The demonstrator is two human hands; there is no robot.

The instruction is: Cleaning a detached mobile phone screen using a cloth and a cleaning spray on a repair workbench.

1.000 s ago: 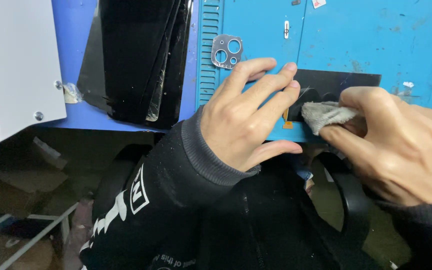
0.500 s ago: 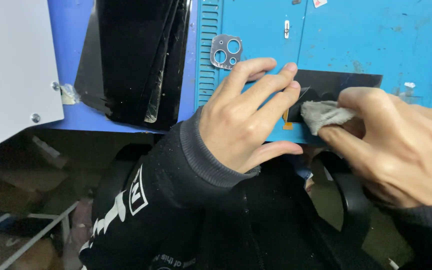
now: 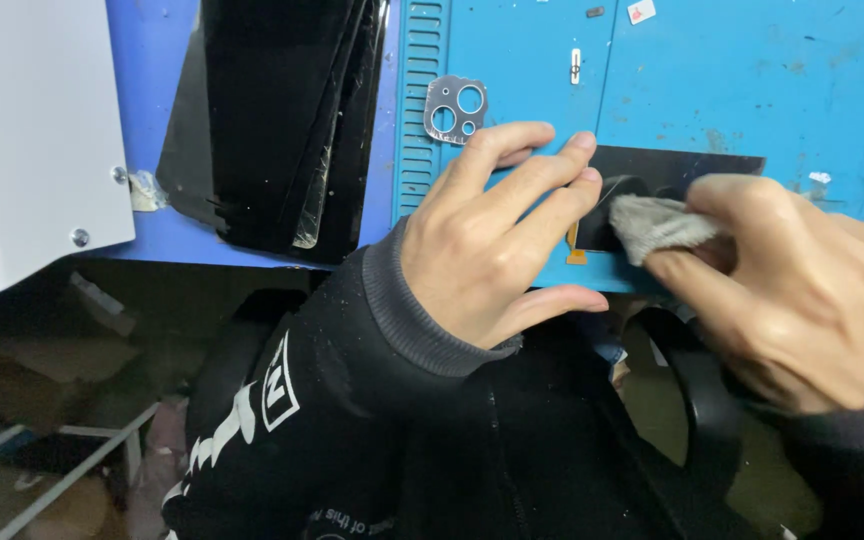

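Two hands at the near edge of the blue mat (image 3: pixel 712 90). Left hand (image 3: pixel 487 240) flat, fingers spread open, pressing down the dark glass panel (image 3: pixel 687 168) lying on the mat. Right hand (image 3: pixel 792 280) curled, fingers pinched shut on a grey cloth (image 3: pixel 657 222) touching the panel. Metal camera frame (image 3: pixel 455 108) on the mat, just beyond the left fingers.

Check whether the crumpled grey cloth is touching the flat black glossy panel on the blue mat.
Touching: the head view shows the crumpled grey cloth, pinched in the right hand, pressed onto the flat black glossy panel.
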